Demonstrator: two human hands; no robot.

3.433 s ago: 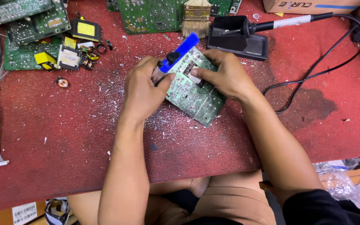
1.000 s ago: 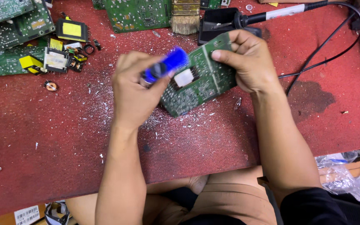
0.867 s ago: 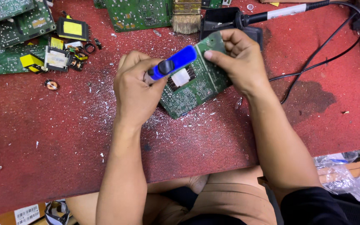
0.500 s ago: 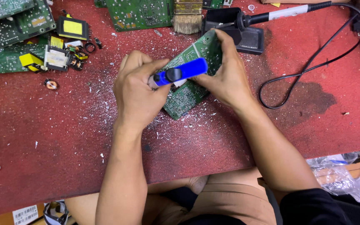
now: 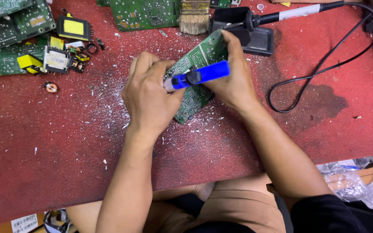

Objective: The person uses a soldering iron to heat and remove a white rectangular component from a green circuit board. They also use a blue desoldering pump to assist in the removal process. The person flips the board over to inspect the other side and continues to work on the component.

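A green circuit board is held tilted above the red table at the centre. My right hand grips its right side, fingers reaching to its top edge. My left hand holds a blue pen-shaped tool that lies across the board, its tip hidden in my fingers. White flakes and dust lie scattered on the table around the board.
A soldering iron rests on a black stand behind the board, its black cable looping right. A brush, more green boards and loose yellow-black parts lie at the back left. A plastic bag sits lower right.
The board has been turned and tilted in my hands from lying flatter to standing steeper. The blue tool swung from pointing up-right to lying nearly level across the board.
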